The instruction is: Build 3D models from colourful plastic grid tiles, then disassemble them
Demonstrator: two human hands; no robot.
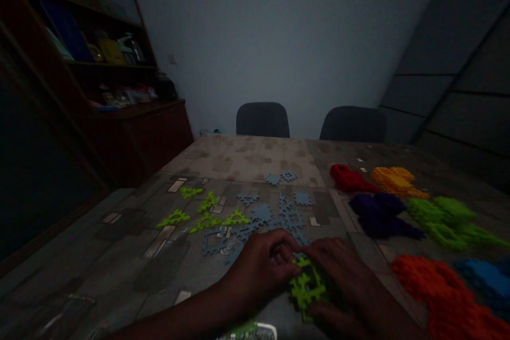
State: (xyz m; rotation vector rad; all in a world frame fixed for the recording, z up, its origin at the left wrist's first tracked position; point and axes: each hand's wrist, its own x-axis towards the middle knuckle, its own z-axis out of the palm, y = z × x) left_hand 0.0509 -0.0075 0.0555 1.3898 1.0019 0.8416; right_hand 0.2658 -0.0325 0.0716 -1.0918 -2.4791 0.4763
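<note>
My left hand (258, 271) and my right hand (338, 281) meet low in the view, both gripping a bright green toothed interlocking piece (306, 287). Part of that piece is hidden under my fingers. Just beyond my left hand lies a spread of grey-blue toothed pieces (263, 218), some joined together, and my left fingers are close to them. Farther left are several loose lime-green triangular pieces (205, 221). Heaps of red (348, 179), yellow (394, 180), dark purple (378, 215), green (446, 221), orange (442, 297) and blue pieces (484, 279) fill the right side.
The pieces lie on a table with a stone-patterned cover (247, 156). A white-rimmed container (249, 332) shows at the bottom edge. Two dark chairs (263, 119) stand beyond the table, with a wooden shelf cabinet (135, 138) at the left.
</note>
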